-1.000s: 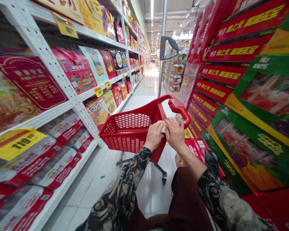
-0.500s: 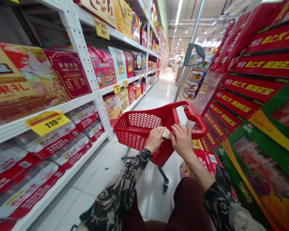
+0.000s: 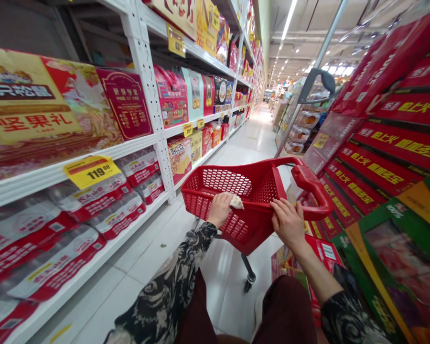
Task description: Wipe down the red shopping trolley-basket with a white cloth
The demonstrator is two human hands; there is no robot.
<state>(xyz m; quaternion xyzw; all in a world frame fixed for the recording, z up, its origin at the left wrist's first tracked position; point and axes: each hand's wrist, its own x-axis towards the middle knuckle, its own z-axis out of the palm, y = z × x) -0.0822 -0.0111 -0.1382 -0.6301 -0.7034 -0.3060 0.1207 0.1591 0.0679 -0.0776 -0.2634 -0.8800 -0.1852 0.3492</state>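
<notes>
A red plastic shopping cart (image 3: 252, 227) stands sideways in front of me, its moulded handle on the right. My left hand (image 3: 220, 210) is closed on a crumpled whitish cloth (image 3: 237, 202), pressed against the near rim of the basket. Farther right along the same rim, my right hand (image 3: 289, 222) has its fingers hooked over the edge near the handle. The fingertips of both hands are partly hidden behind the rim. Mesh-like holes run along the basket's sides, and nothing shows inside the part I can see.
White shelving (image 3: 157, 129) with gift boxes and packs of bottled water (image 3: 75, 239) lines the left. Stacked red cartons (image 3: 383, 167) and a green box (image 3: 390, 267) crowd the right. A slanted metal pole (image 3: 331, 31) stands behind the cart. A tiled aisle (image 3: 256, 126) runs ahead.
My left hand and the cloth have slid left along the rim, while my right hand is now farther right. The hands are wider apart. The whole view has shifted slightly.
</notes>
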